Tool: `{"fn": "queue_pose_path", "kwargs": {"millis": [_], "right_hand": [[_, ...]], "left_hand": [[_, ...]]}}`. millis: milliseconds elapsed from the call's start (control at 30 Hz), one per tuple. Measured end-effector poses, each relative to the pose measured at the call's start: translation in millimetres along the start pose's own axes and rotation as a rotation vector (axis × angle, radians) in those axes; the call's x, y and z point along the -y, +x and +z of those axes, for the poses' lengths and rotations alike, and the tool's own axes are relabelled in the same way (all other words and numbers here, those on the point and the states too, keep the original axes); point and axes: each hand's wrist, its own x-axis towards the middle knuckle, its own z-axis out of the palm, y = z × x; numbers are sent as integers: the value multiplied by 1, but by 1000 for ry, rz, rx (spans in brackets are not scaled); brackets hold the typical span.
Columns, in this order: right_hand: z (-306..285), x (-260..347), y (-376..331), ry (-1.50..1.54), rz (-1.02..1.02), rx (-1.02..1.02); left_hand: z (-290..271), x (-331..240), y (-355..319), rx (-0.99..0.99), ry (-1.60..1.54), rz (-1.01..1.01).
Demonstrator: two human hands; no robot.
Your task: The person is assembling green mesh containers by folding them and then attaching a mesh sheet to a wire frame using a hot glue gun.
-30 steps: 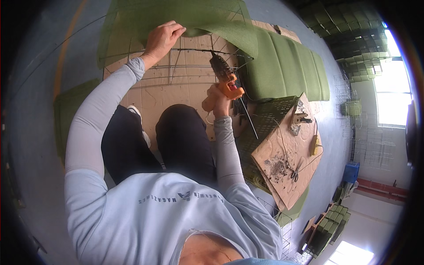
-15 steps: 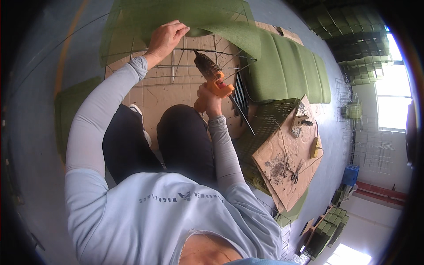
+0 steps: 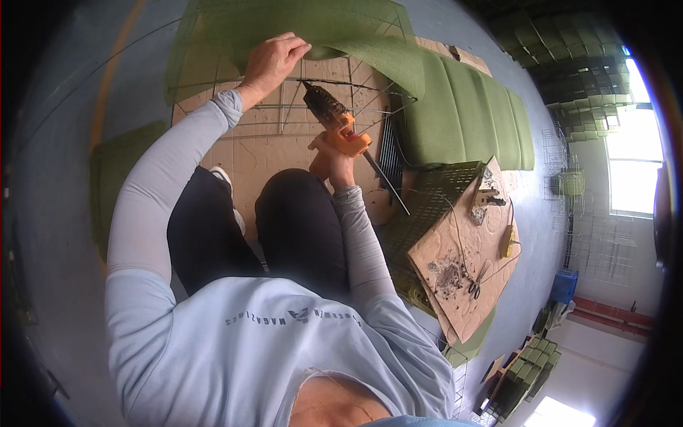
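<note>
At eleven o'clock, left hand (image 3: 272,62): thumb and forefinger pressed together, pinching the near edge of the green mesh (image 3: 299,25); the other fingers curl in beside them.
Green mesh: spread over eleven to twelve o'clock, its lifted edge running from the pinch toward one.
Wire frame (image 3: 282,107): thin rods over the brown cardboard sheet (image 3: 249,153), partly seen through the mesh.
Right hand (image 3: 332,161): toward twelve, close to the centre, fingers wrapped round the handle of the orange glue gun (image 3: 336,122).
Glue gun: dark-stained barrel aimed at eleven, nozzle by the frame's dark near rod; I cannot tell whether they touch. A dark stick juts from its rear toward five.
Dark rods (image 3: 388,141): bundled at one o'clock, beside the ribbed green pile (image 3: 466,114).
Perforated crate (image 3: 441,191): between two and three, topped by a cardboard piece (image 3: 491,231) bearing scissors (image 3: 478,282) at four and a yellow block (image 3: 507,242).
</note>
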Motion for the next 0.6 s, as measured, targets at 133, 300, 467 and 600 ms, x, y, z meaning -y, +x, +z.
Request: {"fn": "queue_pose_path", "kwargs": {"millis": [133,300,467,600], "right_hand": [[2,-2,1,-17,29,22],[2,-9,5,33,63,49],[5,-12,5,58,86,33],[2,-11,3,11,49,11]], "left_hand": [[0,-1,0,16,30,-20],[1,-2,0,1,15,-10],[1,0,0,3,6,-6],[0,2,-1,0,-4,-8]]}}
